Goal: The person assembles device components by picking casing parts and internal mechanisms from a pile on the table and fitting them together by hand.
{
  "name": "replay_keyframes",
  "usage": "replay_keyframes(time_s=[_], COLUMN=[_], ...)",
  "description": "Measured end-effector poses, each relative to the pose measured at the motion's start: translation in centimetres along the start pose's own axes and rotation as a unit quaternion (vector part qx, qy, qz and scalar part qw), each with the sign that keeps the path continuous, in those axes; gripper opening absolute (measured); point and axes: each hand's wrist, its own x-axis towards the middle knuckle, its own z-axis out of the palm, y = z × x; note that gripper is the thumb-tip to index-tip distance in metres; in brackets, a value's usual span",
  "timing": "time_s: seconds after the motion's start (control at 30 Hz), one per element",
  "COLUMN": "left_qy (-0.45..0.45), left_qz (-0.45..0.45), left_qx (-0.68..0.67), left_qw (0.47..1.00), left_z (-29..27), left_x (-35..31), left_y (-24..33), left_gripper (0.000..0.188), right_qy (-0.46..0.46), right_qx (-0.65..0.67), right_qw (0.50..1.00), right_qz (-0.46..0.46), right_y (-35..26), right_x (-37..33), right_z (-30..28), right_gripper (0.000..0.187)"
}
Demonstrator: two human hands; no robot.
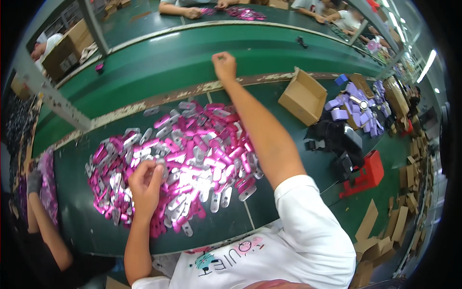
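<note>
A wide heap of small oblong casings [192, 144], some shiny magenta and some silver-grey, lies spread over the dark green table. At the heap's left part, my left hand [144, 188] is closed, with a small grey casing [160, 166] between thumb and fingers. My right arm stretches across the heap and past the table's far edge. Over the green conveyor belt [168, 55], my right hand [225, 66] has its fingers curled together. Whatever it may hold is too small or hidden to make out.
An open cardboard box [303, 96] stands at the table's right, beside purple parts [358, 108] and black bags [337, 139]. A red stool or crate [368, 173] stands below. A metal post [57, 96] rises at left. Co-workers sit across the belt; a gloved hand [34, 182] shows at left.
</note>
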Motion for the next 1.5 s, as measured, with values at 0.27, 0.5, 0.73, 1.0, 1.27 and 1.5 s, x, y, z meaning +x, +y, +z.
replay_keyframes(time_s=[0.27, 0.5, 0.73, 1.0, 1.27, 1.5], left_qy=[-0.02, -0.009, -0.012, 0.027, 0.098, 0.095], left_qz=[0.033, 0.033, 0.047, 0.119, 0.238, 0.252], left_qx=[0.009, 0.036, 0.005, 0.121, 0.264, 0.266], left_qw=[0.999, 0.999, 0.999, 0.985, 0.93, 0.926], left_z=[-0.2, -0.7, -0.6, -1.6, -1.9, -3.1], left_x=[0.3, -0.6, 0.0, 0.3, 0.4, 1.1], left_y=[-0.3, -0.1, 0.3, 1.3, 0.9, 0.7], left_gripper=[0.01, 0.009, 0.013, 0.012, 0.007, 0.008], right_qy=[-0.155, -0.021, -0.054, -0.056, -0.077, -0.064], right_qx=[0.318, -0.298, -0.496, -0.496, -0.498, -0.5], right_qw=[0.898, 0.946, 0.857, 0.859, 0.858, 0.853], right_qz=[0.261, -0.127, -0.131, -0.113, -0.102, -0.135], right_y=[-2.7, 0.7, -0.7, -0.9, -0.6, -1.5], right_x=[3.0, 2.4, 1.4, 1.5, 1.4, 1.1], right_z=[-4.7, -5.0, -5.8, -4.8, -4.9, -5.4], right_gripper=[0.019, 0.033, 0.03, 0.03, 0.022, 0.017])
